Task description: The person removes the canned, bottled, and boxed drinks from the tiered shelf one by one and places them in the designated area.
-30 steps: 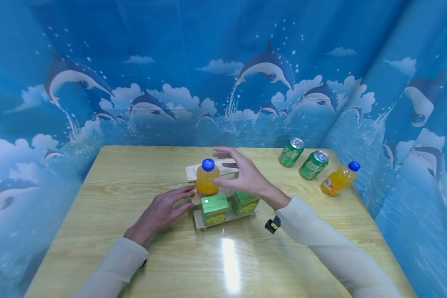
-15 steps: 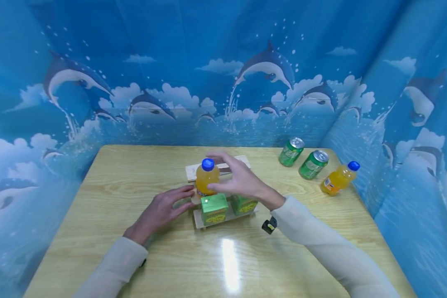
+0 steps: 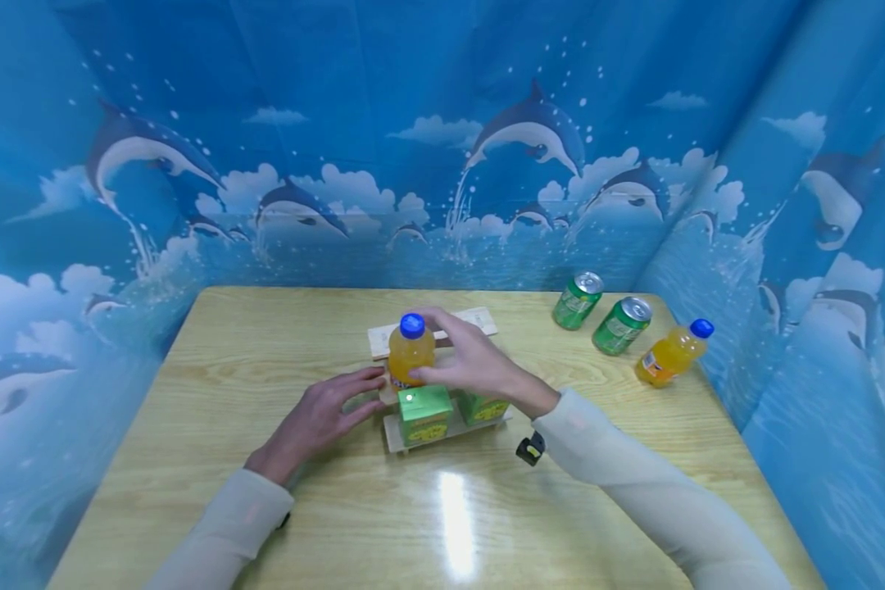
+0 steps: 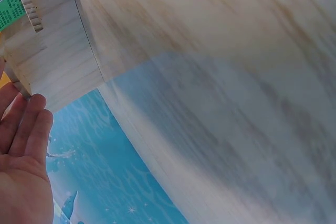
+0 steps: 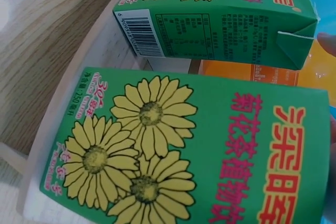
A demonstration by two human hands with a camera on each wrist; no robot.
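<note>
A bottle of orange drink with a blue cap stands upright in a small pale wooden rack. My right hand curls round its right side, thumb on the front and fingers behind. Two green chrysanthemum-tea drink cartons, a left carton and a right carton, stand at the rack's front; the right one is partly behind my hand. In the right wrist view the carton fills the foreground. My left hand has its fingers extended at the rack's left end, fingertips touching or close to it.
Two green soda cans, a rear can and a nearer can, stand at the back right of the wooden table. Another orange drink bottle is near the right edge. A dolphin-printed curtain surrounds the table.
My right hand has come down and leftward, and its fingers have closed in round the bottle. The left hand, bottle and cartons have stayed in place.
</note>
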